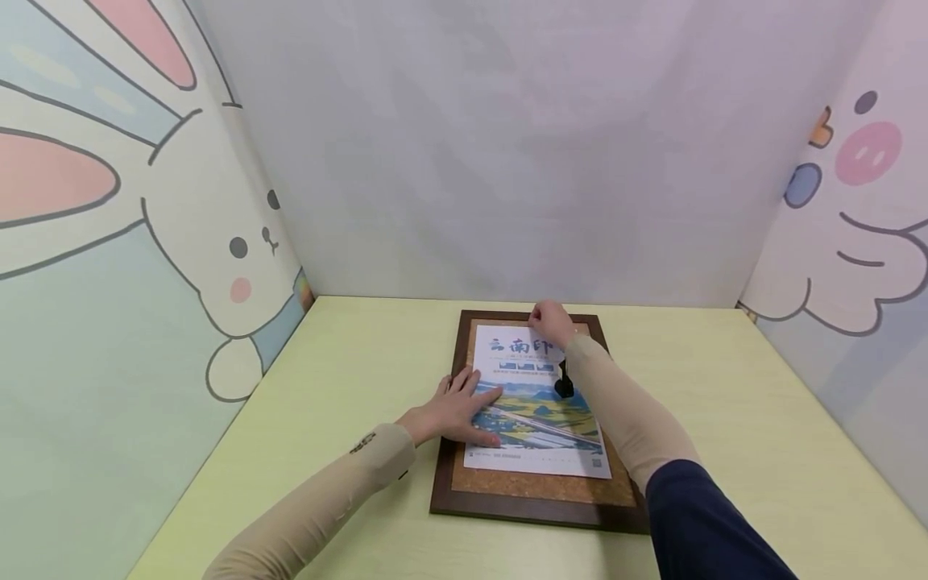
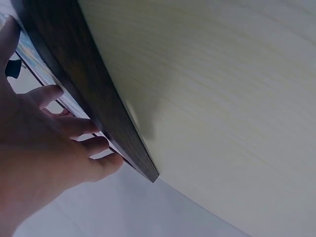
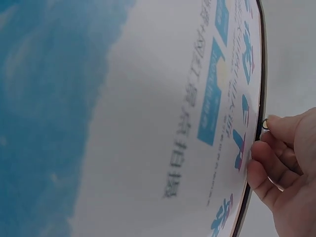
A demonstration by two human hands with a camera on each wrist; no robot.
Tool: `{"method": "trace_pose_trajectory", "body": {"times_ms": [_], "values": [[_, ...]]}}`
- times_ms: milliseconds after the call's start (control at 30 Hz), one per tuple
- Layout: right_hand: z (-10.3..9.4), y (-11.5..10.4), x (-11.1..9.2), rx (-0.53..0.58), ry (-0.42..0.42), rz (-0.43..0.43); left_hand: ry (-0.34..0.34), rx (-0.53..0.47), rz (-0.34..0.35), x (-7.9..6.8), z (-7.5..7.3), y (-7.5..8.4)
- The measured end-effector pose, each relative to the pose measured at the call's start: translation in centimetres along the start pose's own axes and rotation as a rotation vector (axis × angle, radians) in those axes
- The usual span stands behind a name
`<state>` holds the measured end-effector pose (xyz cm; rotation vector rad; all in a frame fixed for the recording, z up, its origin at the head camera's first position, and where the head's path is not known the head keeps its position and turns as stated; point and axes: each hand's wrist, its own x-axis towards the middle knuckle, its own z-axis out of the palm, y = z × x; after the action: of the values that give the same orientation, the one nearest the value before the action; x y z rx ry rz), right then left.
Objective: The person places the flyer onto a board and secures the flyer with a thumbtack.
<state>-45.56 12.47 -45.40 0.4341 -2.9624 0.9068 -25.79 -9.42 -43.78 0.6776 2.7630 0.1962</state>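
Observation:
A dark-framed cork board (image 1: 532,484) lies flat, with a printed landscape poster (image 1: 540,415) on top of it. My left hand (image 1: 455,409) rests on the poster's left side, fingers spread, its wrist crossing the board's dark frame (image 2: 94,84). At the poster's top edge my right hand (image 1: 553,322) has its fingers curled. In the right wrist view, thumb and forefinger pinch a small round, gold-coloured thumbtack (image 3: 265,124) close to the upper edge. The right forearm hides the poster's upper right corner.
The pale yellow table (image 1: 362,362) extends around the board. A plain light back wall (image 1: 507,161) rises just beyond the board's far edge. Side walls carry cartoon drawings, a rabbit (image 1: 210,242) on the left. A small black device (image 1: 564,385) sits under the right wrist.

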Motion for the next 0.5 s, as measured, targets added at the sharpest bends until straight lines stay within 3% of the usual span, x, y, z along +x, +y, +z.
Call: {"method": "trace_pose_trajectory", "body": {"times_ms": [500], "values": [[-0.97, -0.01, -0.32, 0.028, -0.012, -0.041, -0.002, -0.005, 0.015, -0.08, -0.11, -0.06]]}}
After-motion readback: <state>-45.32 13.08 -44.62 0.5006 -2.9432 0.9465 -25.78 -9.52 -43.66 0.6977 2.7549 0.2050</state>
